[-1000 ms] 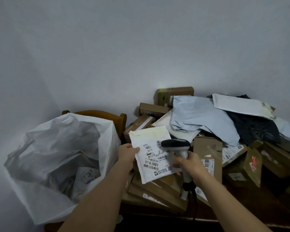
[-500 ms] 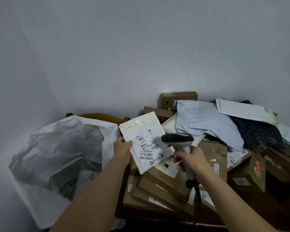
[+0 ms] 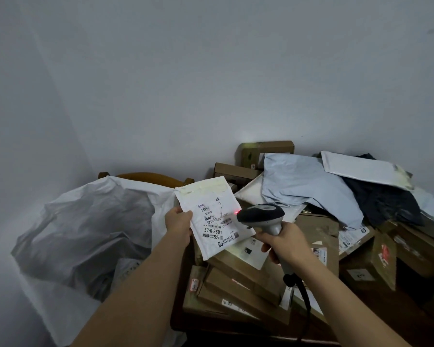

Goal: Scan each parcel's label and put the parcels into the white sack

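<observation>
My left hand (image 3: pixel 178 222) grips the left edge of a small white padded parcel (image 3: pixel 212 216), held up with its printed label facing me. My right hand (image 3: pixel 283 242) holds a grey handheld scanner (image 3: pixel 261 215) by its handle, its head just right of the parcel. A red light spot shows on the label's right edge beside the scanner head. The white sack (image 3: pixel 90 221) stands open at the left, below and behind the parcel, with a few parcels inside.
A heap of brown cardboard boxes (image 3: pixel 246 284), pale blue mailers (image 3: pixel 303 186) and a dark bag (image 3: pixel 381 201) covers the table at the right. A wooden chair back (image 3: pixel 145 177) rises behind the sack. The scanner's cable hangs over the boxes. A grey wall lies behind.
My left hand lifted the white parcel up and left, toward the sack's rim. The scanner rose with it, and a red scan light now shows on the label.
</observation>
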